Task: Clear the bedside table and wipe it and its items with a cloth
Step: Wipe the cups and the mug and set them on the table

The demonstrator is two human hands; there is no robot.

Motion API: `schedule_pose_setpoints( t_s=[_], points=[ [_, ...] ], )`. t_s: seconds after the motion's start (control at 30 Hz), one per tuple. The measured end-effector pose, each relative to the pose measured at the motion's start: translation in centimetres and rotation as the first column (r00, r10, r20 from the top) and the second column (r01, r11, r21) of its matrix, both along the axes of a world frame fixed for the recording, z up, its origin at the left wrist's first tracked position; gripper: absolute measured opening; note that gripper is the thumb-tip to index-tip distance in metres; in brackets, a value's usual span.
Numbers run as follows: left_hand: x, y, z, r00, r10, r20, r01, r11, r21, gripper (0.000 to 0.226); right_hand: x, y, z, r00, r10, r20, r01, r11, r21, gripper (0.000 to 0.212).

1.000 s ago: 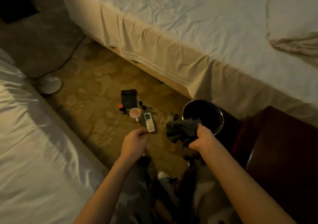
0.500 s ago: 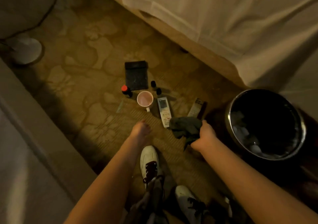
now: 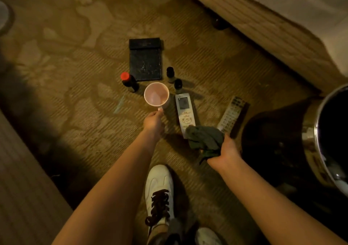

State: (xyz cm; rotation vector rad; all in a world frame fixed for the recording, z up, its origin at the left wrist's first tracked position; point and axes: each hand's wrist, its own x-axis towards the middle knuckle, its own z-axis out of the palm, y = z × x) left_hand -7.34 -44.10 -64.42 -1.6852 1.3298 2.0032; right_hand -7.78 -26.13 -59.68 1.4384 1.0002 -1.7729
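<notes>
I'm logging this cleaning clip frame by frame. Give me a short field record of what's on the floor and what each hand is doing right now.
setting: patterned carpet between two beds
left hand: at the handle of the pink cup
right hand: gripping a dark cloth
floor items: black pad, red-capped bottle, two small dark bottles, white remote, second remote
cloth position: over the white remote's near end
far right: metal bin
</notes>
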Motion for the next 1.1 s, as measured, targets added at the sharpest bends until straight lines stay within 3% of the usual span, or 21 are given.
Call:
schedule_pose_setpoints(
  t_s=[0.13, 0.23, 0.3, 0.43, 0.53, 0.67, 0.73, 0.83, 0.97, 1.03, 1.07, 1.1],
  points=[
    [0.1, 0.2, 0.6, 0.983, 0.169, -0.069, -0.165, 0.985, 0.058, 0.037, 0.7, 1.2, 0.5, 1.000, 0.027, 0.008, -0.027, 1.000, 0.015, 0.053],
    [1.5, 0.4, 2.8, 0.956, 0.284, -0.080, -0.282, 0.959, 0.033, 0.042, 2.1, 1.6, 3.1, 0.956, 0.281, 0.079, -0.289, 0.950, 0.120, 0.058],
    [3.5, 0.9, 5.5, 0.947, 0.317, -0.046, -0.317, 0.948, 0.023, 0.041, 3.4, 2.1, 6.0, 0.872, 0.476, 0.116, -0.485, 0.872, 0.069, 0.058],
    [8.1, 1.7, 13.3, 0.953, 0.302, -0.010, -0.302, 0.952, -0.056, 0.031, 4.8, 3.6, 13.7, 0.649, 0.761, 0.000, -0.760, 0.648, -0.049, 0.027],
    [11.2, 2.4, 21.2, 0.952, 0.286, -0.108, -0.287, 0.958, 0.007, 0.026, 5.6, 4.4, 20.1, 0.684, 0.721, -0.112, -0.729, 0.679, -0.082, 0.014],
    [15.3, 3.8, 31.9, 0.953, 0.158, -0.258, -0.167, 0.986, -0.015, 0.030, 6.9, 5.2, 30.0, 0.794, 0.492, -0.358, -0.540, 0.841, -0.044, 0.026],
    [17.4, 5.5, 37.2, 0.923, 0.104, -0.371, -0.126, 0.991, -0.035, 0.015, 8.1, 6.0, 35.3, 0.773, 0.387, -0.502, -0.463, 0.886, -0.030, 0.034],
    [20.5, 8.2, 43.8, 0.851, 0.003, -0.525, -0.065, 0.993, -0.099, 0.013, 10.7, 7.7, 43.5, 0.694, 0.282, -0.663, -0.400, 0.916, -0.029, 0.037],
    [23.8, 11.7, 50.3, 0.710, -0.024, -0.704, -0.027, 0.998, -0.062, 0.027, 14.3, 11.5, 53.1, 0.530, 0.248, -0.811, -0.425, 0.905, -0.002, 0.027],
    [25.0, 13.2, 53.4, 0.655, -0.039, -0.754, -0.011, 0.998, -0.061, 0.034, 16.1, 13.7, 56.9, 0.396, 0.224, -0.890, -0.424, 0.905, 0.040, 0.032],
    [25.6, 14.0, 55.0, 0.631, -0.079, -0.772, 0.011, 0.996, -0.093, 0.037, 17.1, 14.8, 58.5, 0.255, 0.264, -0.930, -0.423, 0.895, 0.139, 0.035],
    [26.2, 14.8, 56.4, 0.610, -0.130, -0.782, 0.040, 0.990, -0.133, 0.040, 18.0, 15.9, 59.9, 0.025, 0.376, -0.926, -0.365, 0.866, 0.342, 0.034]
  ],
)
